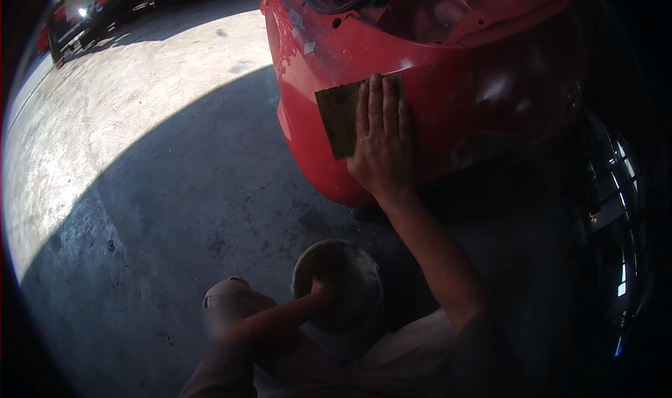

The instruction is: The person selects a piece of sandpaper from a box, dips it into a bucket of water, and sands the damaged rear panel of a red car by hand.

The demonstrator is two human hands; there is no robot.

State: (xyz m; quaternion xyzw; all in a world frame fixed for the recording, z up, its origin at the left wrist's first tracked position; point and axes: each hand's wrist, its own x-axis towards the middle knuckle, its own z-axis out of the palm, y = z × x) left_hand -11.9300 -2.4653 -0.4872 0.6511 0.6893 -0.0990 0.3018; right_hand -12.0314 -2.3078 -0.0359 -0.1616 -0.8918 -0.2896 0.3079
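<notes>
My right hand [381, 135] lies flat, fingers stretched and close together, pressing a dark brown sheet of sandpaper [339, 118] against a red car bumper [441, 111]. The sheet's left part sticks out beside my fingers; the thumb cannot be made out. Down between my knees, my left hand [324, 289] reaches into a round bucket [374, 265] with a pale rim. Its fingers are lost in the dark inside, and so are the bucket's contents.
Grey concrete floor [203, 174] spreads to the left, sunlit beyond a curved shadow edge. Above the bumper is an open cavity [476, 9] in the red bodywork. Another vehicle [105, 9] stands at the far left. The right side is very dark.
</notes>
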